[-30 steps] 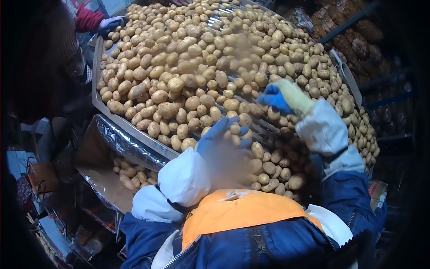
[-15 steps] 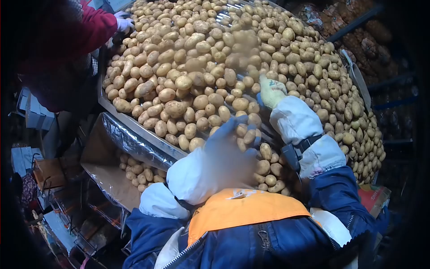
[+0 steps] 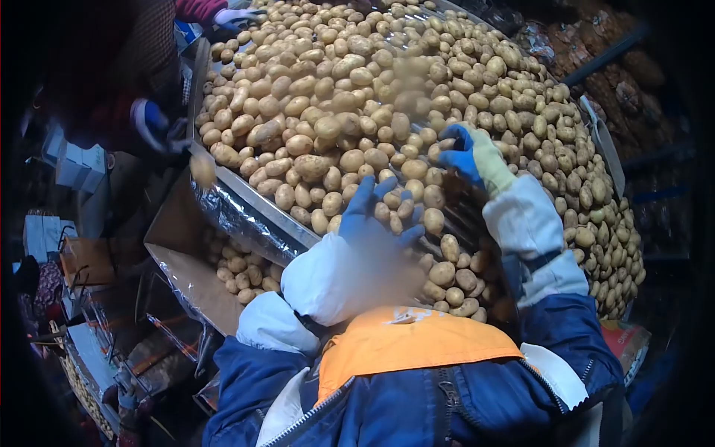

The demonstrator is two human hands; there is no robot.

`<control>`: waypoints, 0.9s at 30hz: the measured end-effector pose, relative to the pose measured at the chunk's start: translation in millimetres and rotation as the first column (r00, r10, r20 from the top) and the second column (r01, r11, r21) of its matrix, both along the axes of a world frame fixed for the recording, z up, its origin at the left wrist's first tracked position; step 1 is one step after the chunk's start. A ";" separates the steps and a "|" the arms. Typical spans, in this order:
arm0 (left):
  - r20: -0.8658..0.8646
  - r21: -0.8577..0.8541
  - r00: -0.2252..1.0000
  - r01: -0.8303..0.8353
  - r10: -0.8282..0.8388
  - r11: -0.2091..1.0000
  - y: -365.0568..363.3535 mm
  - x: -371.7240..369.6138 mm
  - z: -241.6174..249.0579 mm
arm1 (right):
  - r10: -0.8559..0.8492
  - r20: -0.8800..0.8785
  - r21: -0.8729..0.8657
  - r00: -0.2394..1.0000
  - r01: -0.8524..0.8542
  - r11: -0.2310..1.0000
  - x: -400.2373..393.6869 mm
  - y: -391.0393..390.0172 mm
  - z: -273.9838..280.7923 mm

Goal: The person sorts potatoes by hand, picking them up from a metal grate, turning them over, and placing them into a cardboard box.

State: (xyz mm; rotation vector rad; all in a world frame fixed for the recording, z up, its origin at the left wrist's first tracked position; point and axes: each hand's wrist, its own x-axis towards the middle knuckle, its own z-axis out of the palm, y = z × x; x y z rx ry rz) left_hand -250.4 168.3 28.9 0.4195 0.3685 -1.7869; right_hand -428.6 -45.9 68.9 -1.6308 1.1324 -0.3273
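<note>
Picking over potatoes (image 3: 310, 166) heaped on a metal-rimmed desk (image 3: 261, 203), it seems, a person (image 3: 406, 410) cups several small ones in the gloved left hand (image 3: 365, 216); the right hand (image 3: 478, 158) curls over others, whether gripping one unclear. Another pick would call for a narrow pinch.

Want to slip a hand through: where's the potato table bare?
Mainly the dark slatted strip below the right hand, edged by potatoes near the left hand. The metal rim above the foil liner is bare too, but narrow. Crowded: the heap beyond both hands.
</note>
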 end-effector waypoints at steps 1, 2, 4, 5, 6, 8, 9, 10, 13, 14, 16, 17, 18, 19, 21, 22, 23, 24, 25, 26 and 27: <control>0.019 0.040 1.000 -0.005 0.004 0.999 -1.5 0.5 6.9 | 0.057 0.109 -0.021 0.992 -0.055 0.998 5.6 20.0 5.4; 0.020 0.042 1.000 -0.008 0.007 0.999 -3.0 1.8 3.4 | 0.116 0.059 -0.102 0.992 -0.109 0.989 14.9 44.2 12.5; -0.086 -0.250 0.996 0.014 -0.037 0.968 -2.5 3.5 -7.5 | 0.291 -0.157 -0.283 0.944 -0.325 0.902 29.2 96.1 47.7; -0.129 -0.339 0.992 -0.037 -0.008 0.940 0.6 2.3 -3.6 | 0.376 -0.176 -0.364 0.910 -0.415 0.834 34.3 111.2 47.5; -0.129 -0.338 0.992 -0.046 0.003 0.940 3.2 3.5 -7.6 | 0.429 -0.252 -0.435 0.868 -0.497 0.751 40.6 124.5 60.5; -0.254 -0.278 0.965 -0.013 -0.061 0.960 7.7 6.8 -23.9 | 0.355 -0.221 -0.250 0.908 -0.404 0.880 46.8 135.8 76.0; -0.316 -0.252 0.945 0.006 -0.088 0.968 9.8 8.9 -27.7 | 0.297 -0.163 -0.220 0.941 -0.328 0.919 47.2 133.9 75.8; -0.315 -0.251 0.946 -0.008 -0.074 0.968 11.8 10.5 -14.0 | 0.235 -0.106 -0.183 0.966 -0.251 0.950 44.9 129.9 75.3; -0.130 -0.133 0.991 -0.046 0.029 0.990 20.7 16.1 7.4 | 0.137 0.172 -0.158 0.975 -0.110 0.981 29.3 116.9 48.4; -0.122 -0.127 0.991 -0.068 0.052 0.990 26.4 21.3 5.3 | 0.137 0.191 -0.225 0.972 -0.093 0.970 24.4 114.3 41.6; -0.097 -0.162 0.995 -0.052 0.037 0.985 40.6 36.8 5.8 | 0.152 0.146 -0.229 0.977 -0.116 0.966 21.4 118.1 35.9; -0.108 -0.183 0.991 -0.094 0.075 0.979 50.5 45.0 7.1 | 0.154 0.098 -0.238 0.983 -0.127 0.963 22.6 120.5 31.1; -0.109 -0.201 0.986 -0.149 0.129 0.968 63.7 54.9 9.0 | 0.188 0.107 -0.231 0.976 -0.160 0.960 21.9 119.9 20.5; -0.100 -0.204 0.975 -0.216 0.199 0.955 78.2 66.6 7.5 | 0.228 0.120 -0.221 0.966 -0.198 0.955 21.7 120.2 7.8; 0.152 -0.094 0.883 -0.435 0.445 0.895 103.2 78.1 10.8 | 0.236 0.123 -0.133 0.964 -0.220 0.966 28.2 126.2 3.4; -0.170 -0.231 0.887 -0.460 0.430 0.857 122.4 99.1 12.5 | 0.259 0.106 -0.104 0.960 -0.249 0.963 33.1 128.3 5.1; 0.055 -0.256 0.791 -0.579 0.610 0.774 140.5 107.3 5.3 | 0.260 0.097 -0.072 0.961 -0.253 0.965 36.7 129.1 1.9; 0.263 -0.309 0.624 -0.668 0.736 0.677 156.3 114.2 0.3 | 0.254 0.082 -0.044 0.964 -0.251 0.967 40.3 128.9 -0.5; 0.212 -0.143 0.552 -0.799 0.807 0.584 170.5 129.4 22.8 | 0.276 0.097 -0.046 0.956 -0.273 0.961 44.0 128.9 -0.8; 0.172 0.033 0.466 -0.883 0.868 0.467 188.1 148.1 46.8 | 0.282 0.072 -0.048 0.957 -0.280 0.959 48.0 129.0 -0.2; 0.120 -0.229 0.422 -0.869 0.899 0.438 209.6 170.1 36.0 | 0.284 0.043 -0.049 0.958 -0.282 0.958 51.4 128.7 0.6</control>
